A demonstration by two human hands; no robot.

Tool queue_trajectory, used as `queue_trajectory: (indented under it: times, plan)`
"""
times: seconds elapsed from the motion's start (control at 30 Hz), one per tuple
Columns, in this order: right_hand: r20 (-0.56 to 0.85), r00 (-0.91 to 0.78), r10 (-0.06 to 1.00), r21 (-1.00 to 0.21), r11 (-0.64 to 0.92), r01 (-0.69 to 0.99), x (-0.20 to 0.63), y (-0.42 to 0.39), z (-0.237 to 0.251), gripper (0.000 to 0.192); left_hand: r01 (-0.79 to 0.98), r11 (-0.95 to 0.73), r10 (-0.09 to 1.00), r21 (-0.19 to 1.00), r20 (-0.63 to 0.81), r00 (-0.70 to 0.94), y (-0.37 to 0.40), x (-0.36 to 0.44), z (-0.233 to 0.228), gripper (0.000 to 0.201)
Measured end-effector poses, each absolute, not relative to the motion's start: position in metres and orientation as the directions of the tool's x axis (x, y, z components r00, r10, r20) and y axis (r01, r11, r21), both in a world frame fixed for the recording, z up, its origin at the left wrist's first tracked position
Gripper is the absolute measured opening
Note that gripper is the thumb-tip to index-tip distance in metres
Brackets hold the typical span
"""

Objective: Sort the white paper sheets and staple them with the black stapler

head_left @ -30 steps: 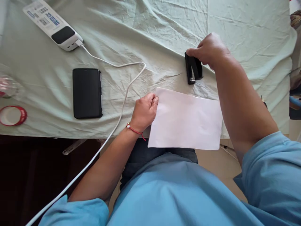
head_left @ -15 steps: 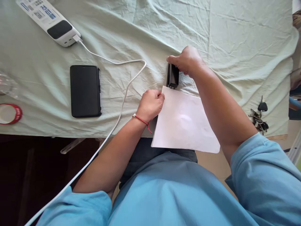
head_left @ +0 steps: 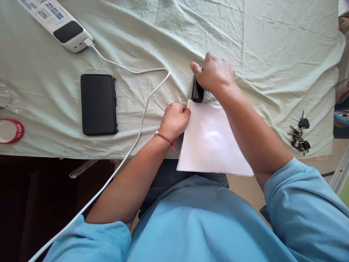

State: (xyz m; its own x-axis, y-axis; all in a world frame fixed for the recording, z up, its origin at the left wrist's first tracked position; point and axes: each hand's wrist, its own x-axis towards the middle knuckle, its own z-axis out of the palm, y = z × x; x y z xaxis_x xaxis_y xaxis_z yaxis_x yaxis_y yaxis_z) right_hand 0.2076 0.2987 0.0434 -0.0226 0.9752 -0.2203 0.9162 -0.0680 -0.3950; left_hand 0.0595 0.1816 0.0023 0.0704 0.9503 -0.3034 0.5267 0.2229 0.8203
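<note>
A white stack of paper lies at the near edge of the table, partly overhanging it. My left hand pinches the paper's far left corner. A black stapler sits at that same corner, its mouth on the paper's edge. My right hand lies on top of the stapler, palm down with fingers spread over it, hiding most of it.
A pale green cloth covers the table. A black phone lies at the left, with a white cable running from a white power strip. A tape roll is at the far left, keys at the right.
My right hand carried the stapler leftward from the paper's right side to its far left corner, then flattened on top of it. The paper turned slightly under my left hand.
</note>
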Motion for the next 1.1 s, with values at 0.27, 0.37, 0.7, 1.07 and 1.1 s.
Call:
queue_trajectory:
  times: [0.27, 0.37, 0.7, 1.07, 1.1]
  plan:
    - [-0.159, -0.022, 0.987, -0.433, -0.049, 0.900, 0.178, 0.276, 0.025, 0.051, 0.563, 0.207, 0.955, 0.800, -0.289, 0.060, 0.181, 0.061, 0.000, 0.051]
    - [-0.148, 0.031, 0.989, -0.412, -0.090, 0.907, 0.178, 0.275, 0.010, 0.048, 0.594, 0.167, 0.966, 0.787, -0.251, 0.060, 0.181, 0.060, -0.003, 0.049]
    - [-0.125, -0.042, 0.991, -0.364, -0.006, 0.931, 0.195, 0.305, 0.020, 0.058, 0.637, 0.244, 0.939, 0.731, -0.341, 0.032, 0.173, 0.057, 0.014, 0.056]
    - [0.204, 0.188, 0.961, -0.544, -0.049, 0.838, 0.315, 0.229, 0.042, 0.034, 0.475, 0.035, 0.997, 0.879, -0.061, 0.039, 0.108, 0.000, 0.006, 0.028]
    - [0.146, 0.246, 0.958, -0.553, -0.127, 0.823, 0.328, 0.200, 0.041, 0.034, 0.469, 0.041, 0.998, 0.882, -0.059, 0.024, 0.106, -0.003, 0.004, 0.028]
